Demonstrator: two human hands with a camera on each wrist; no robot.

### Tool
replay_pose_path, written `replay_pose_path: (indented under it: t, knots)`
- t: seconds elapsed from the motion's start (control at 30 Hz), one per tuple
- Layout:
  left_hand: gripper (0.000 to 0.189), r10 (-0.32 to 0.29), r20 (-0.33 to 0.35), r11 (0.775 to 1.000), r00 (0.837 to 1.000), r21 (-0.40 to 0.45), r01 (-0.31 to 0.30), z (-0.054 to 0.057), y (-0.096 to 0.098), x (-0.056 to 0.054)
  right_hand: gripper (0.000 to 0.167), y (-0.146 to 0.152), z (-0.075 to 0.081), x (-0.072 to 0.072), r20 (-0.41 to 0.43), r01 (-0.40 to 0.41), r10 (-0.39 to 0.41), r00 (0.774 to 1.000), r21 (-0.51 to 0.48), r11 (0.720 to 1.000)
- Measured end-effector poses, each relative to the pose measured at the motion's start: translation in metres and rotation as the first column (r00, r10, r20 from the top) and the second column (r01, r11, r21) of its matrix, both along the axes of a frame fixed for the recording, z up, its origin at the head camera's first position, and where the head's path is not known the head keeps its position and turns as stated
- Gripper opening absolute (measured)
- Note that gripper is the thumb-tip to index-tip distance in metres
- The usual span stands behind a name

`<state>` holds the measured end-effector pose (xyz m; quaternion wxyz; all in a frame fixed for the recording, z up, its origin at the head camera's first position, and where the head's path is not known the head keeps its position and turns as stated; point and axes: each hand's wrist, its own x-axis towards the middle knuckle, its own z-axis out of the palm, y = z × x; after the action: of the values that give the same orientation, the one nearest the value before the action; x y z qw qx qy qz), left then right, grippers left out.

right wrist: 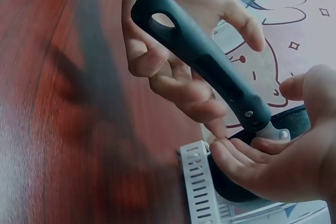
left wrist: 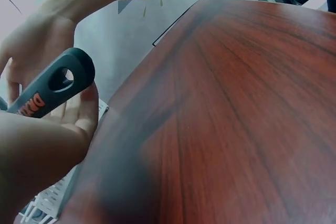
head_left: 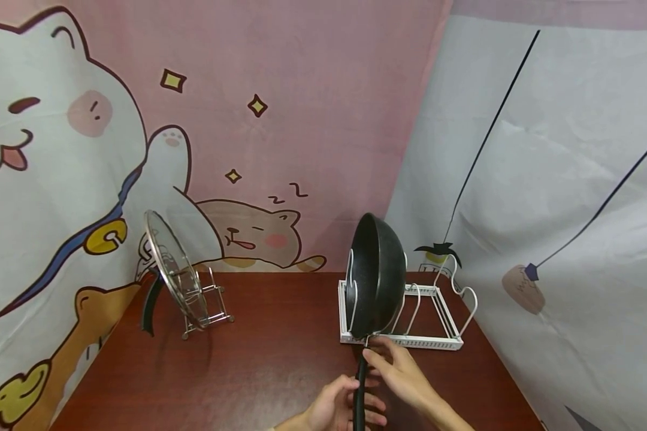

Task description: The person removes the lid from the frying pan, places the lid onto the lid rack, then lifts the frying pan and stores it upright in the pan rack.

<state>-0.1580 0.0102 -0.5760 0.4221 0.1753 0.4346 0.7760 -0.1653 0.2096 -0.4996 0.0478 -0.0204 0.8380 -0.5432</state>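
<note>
A dark frying pan [head_left: 385, 275] stands on edge among the wires of a white rack [head_left: 399, 341], its black handle [head_left: 360, 389] pointing toward me. My left hand [head_left: 331, 407] is around the handle with loose fingers; the right wrist view shows its thumb [right wrist: 247, 27] apart from the handle. Close to the pan's base, my right hand [head_left: 404, 371] has its fingers extended under the metal joint [right wrist: 273, 132], thumb lifted away. Whether those fingertips bear on the pan cannot be told. The handle's holed end [left wrist: 73, 74] shows in the left wrist view.
To the left, a glass lid [head_left: 175, 269] with a black handle leans in a small wire stand [head_left: 210, 305]. Both stands sit on a reddish-brown wooden table [head_left: 269, 359]. A printed cloth [head_left: 329, 120] hangs behind and at the sides, close to the rack's right end.
</note>
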Motion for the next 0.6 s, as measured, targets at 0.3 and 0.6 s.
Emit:
replay_pose_path:
  t: [0.3,0.6]
  knots:
    - [0.060,0.195,-0.081,0.970,0.977,-0.133,-0.204,0.007,-0.009,0.004,0.034,0.006,0.008,0.008,-0.205,0.124,-0.072,0.976,0.253,0.960]
    - [0.066,0.314,-0.284,0.920,0.906,-0.147,-0.364,0.016,-0.030,-0.001,0.027,0.005,0.008,0.018,-0.531,0.126,0.006,0.847,0.213,0.969]
